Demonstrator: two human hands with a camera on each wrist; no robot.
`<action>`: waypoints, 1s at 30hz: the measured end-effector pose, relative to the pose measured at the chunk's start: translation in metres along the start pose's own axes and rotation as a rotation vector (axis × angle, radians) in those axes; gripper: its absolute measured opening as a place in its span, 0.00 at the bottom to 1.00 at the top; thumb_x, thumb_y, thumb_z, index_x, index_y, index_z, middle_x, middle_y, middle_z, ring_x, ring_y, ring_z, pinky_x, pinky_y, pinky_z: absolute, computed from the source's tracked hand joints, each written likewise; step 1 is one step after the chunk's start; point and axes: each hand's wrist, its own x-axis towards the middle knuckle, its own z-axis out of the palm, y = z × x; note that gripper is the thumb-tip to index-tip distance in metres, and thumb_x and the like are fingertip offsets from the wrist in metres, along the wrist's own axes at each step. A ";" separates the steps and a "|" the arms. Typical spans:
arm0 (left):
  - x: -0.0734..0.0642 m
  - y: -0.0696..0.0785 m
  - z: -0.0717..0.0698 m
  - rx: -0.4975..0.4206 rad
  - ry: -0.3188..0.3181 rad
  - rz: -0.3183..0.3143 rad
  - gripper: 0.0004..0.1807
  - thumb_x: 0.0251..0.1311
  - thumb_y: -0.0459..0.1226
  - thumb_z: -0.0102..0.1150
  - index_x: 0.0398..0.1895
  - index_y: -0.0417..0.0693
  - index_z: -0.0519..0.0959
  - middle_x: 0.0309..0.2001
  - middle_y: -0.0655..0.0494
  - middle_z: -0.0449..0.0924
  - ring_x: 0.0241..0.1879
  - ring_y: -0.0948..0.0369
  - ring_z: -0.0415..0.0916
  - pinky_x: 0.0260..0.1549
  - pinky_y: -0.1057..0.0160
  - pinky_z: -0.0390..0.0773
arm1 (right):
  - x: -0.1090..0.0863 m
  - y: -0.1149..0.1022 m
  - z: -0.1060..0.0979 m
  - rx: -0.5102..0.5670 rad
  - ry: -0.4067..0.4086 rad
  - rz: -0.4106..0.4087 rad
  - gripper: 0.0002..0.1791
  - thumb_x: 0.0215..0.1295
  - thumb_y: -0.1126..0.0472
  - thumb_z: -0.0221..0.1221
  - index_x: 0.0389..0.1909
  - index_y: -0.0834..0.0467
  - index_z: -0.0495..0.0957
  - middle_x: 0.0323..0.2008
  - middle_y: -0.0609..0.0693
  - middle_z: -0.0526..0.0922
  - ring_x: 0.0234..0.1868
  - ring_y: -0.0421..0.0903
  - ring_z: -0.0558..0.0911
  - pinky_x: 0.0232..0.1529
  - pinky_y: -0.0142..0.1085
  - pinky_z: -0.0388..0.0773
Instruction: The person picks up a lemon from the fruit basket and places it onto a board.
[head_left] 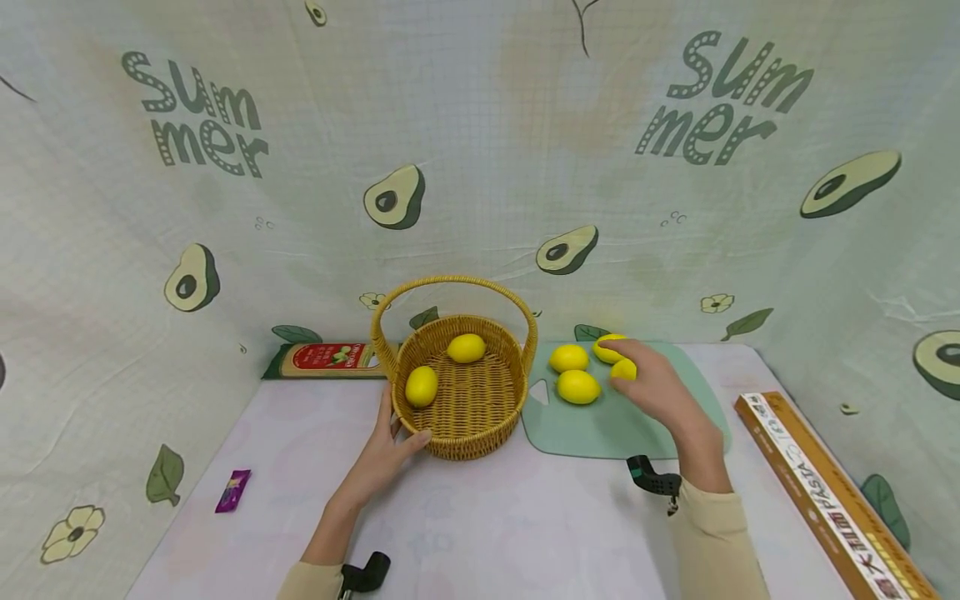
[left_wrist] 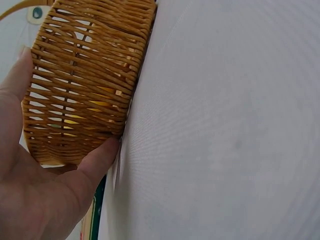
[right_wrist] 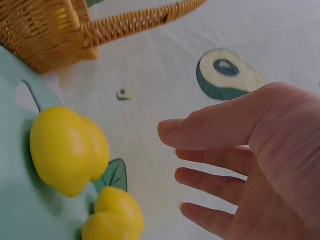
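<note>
A round wicker basket (head_left: 465,446) with a tall arched handle stands mid-table. Inside it lie two lemons, one toward the back (head_left: 467,348) and one at the left (head_left: 422,387). My left hand (head_left: 382,458) holds the basket's front-left wall; in the left wrist view, fingertips meet the rim and the base of the weave. To the right, several lemons (head_left: 578,387) rest on a pale green cutting board (head_left: 600,433). Over the board's lemons hovers my right hand (head_left: 660,392), thumb and fingers apart with nothing between them, as the right wrist view (right_wrist: 270,150) shows.
Behind the basket at left lies a green-and-red pasta packet (head_left: 322,357). A small purple wrapped sweet (head_left: 233,491) is on the left of the table. Along the right edge runs a long brown pasta box (head_left: 832,500). A printed cloth (head_left: 480,167) hangs behind.
</note>
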 end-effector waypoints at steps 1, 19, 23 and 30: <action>0.000 0.000 0.000 -0.002 -0.001 -0.003 0.58 0.64 0.48 0.64 0.75 0.82 0.24 0.80 0.61 0.19 0.79 0.39 0.37 0.73 0.34 0.48 | 0.000 -0.004 0.001 -0.004 -0.004 -0.018 0.30 0.66 0.66 0.58 0.70 0.56 0.68 0.71 0.60 0.67 0.73 0.65 0.62 0.69 0.66 0.59; -0.001 0.001 -0.001 -0.022 0.000 -0.018 0.59 0.63 0.48 0.65 0.75 0.82 0.25 0.80 0.63 0.21 0.79 0.39 0.39 0.73 0.34 0.50 | -0.001 -0.061 0.029 0.064 -0.092 -0.219 0.28 0.64 0.65 0.63 0.66 0.52 0.74 0.65 0.51 0.76 0.68 0.55 0.72 0.67 0.57 0.70; -0.001 0.003 -0.001 -0.022 0.000 -0.021 0.59 0.64 0.48 0.65 0.76 0.79 0.24 0.80 0.62 0.22 0.79 0.39 0.39 0.73 0.35 0.51 | 0.002 -0.071 0.039 0.017 -0.112 -0.250 0.29 0.64 0.63 0.64 0.67 0.53 0.73 0.65 0.50 0.76 0.68 0.55 0.73 0.65 0.57 0.71; -0.002 -0.001 -0.002 -0.023 0.002 -0.010 0.59 0.64 0.47 0.65 0.75 0.82 0.25 0.80 0.62 0.22 0.79 0.41 0.39 0.73 0.35 0.50 | 0.011 -0.087 0.064 0.035 -0.148 -0.316 0.28 0.64 0.63 0.64 0.66 0.52 0.74 0.65 0.50 0.76 0.69 0.54 0.72 0.67 0.55 0.71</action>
